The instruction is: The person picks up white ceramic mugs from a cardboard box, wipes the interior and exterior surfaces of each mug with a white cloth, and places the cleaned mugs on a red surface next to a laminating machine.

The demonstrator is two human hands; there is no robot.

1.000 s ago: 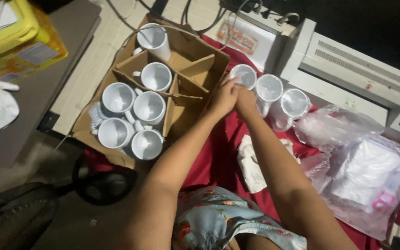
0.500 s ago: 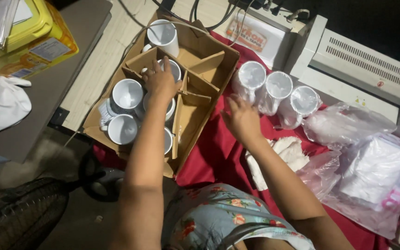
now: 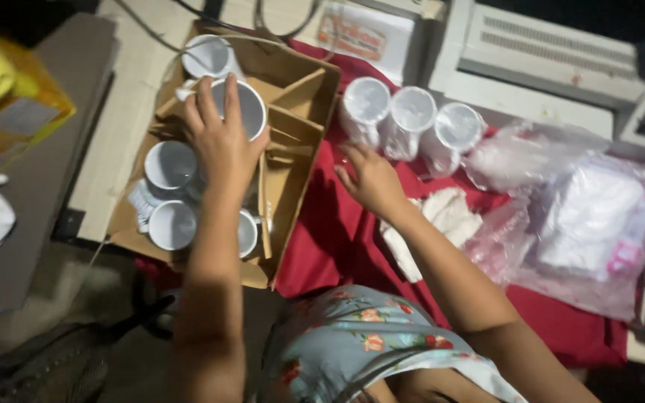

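The left hand (image 3: 222, 145) has its fingers (image 3: 204, 104) curled over the rim of a white mug (image 3: 240, 108) that sits in the divided box (image 3: 304, 142), while the right hand (image 3: 371, 179) lies open and holding nothing on the red cloth (image 3: 330, 239) just below the wrapped mugs. Three wrapped mugs (image 3: 412, 123) stand out on the bench; judging by that, at least five more remain in the box, so most of the unpacking looks undone
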